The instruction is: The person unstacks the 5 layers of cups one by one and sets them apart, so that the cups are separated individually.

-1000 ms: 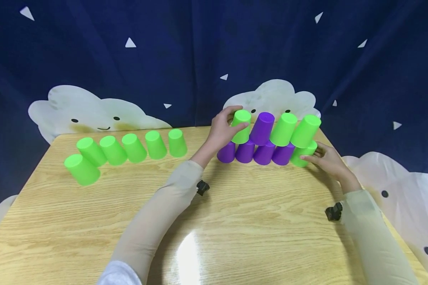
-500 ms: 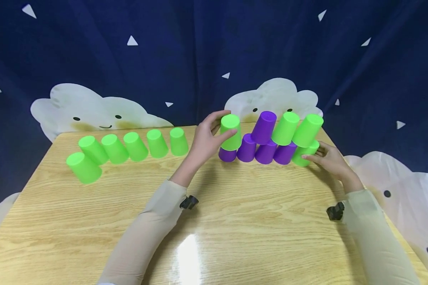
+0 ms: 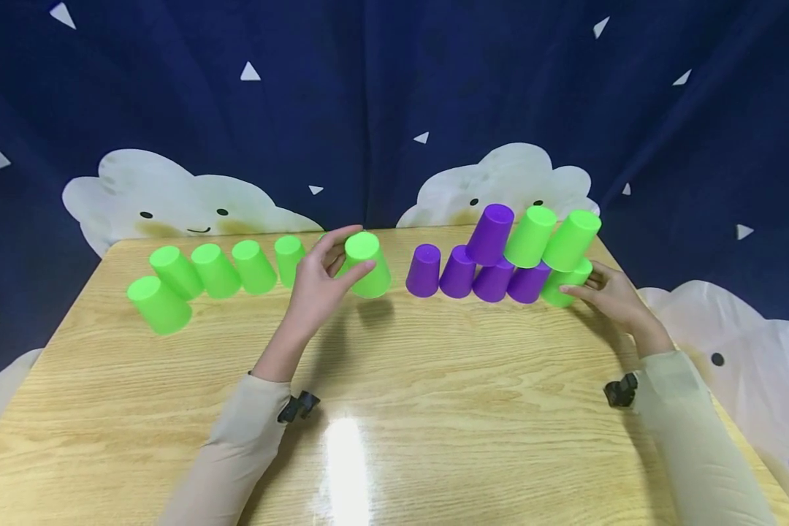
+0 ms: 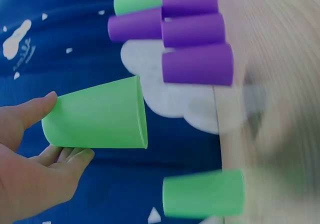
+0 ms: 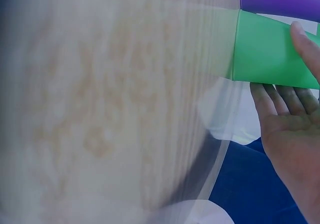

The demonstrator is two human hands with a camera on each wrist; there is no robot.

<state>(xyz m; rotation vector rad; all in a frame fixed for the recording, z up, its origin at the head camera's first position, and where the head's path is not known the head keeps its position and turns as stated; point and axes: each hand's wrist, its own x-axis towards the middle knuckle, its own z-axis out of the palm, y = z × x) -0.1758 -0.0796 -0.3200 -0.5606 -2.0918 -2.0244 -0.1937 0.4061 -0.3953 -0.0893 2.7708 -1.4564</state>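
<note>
My left hand (image 3: 315, 285) grips an upside-down green cup (image 3: 368, 267) and carries it above the table, left of the purple cups. In the left wrist view thumb and fingers lie on opposite sides of that cup (image 4: 97, 116). My right hand (image 3: 610, 296) holds the green cup (image 3: 555, 291) that ends the bottom row on the right. This bottom row otherwise has several upturned purple cups, the leftmost purple cup (image 3: 424, 272) among them. On top stand one purple cup (image 3: 490, 235) and two green cups, the rightmost green cup (image 3: 572, 241) above my right hand.
A row of upside-down green cups (image 3: 215, 272) stands at the back left; my left hand partly hides its right end. One green cup (image 3: 160, 307) stands in front of its left end. Behind the wooden table (image 3: 467, 409) hangs a dark blue curtain (image 3: 361, 95).
My left hand has lifted the leftmost green cup off the upper row and moved it left and slightly down. My right hand keeps its place on the end cup.
</note>
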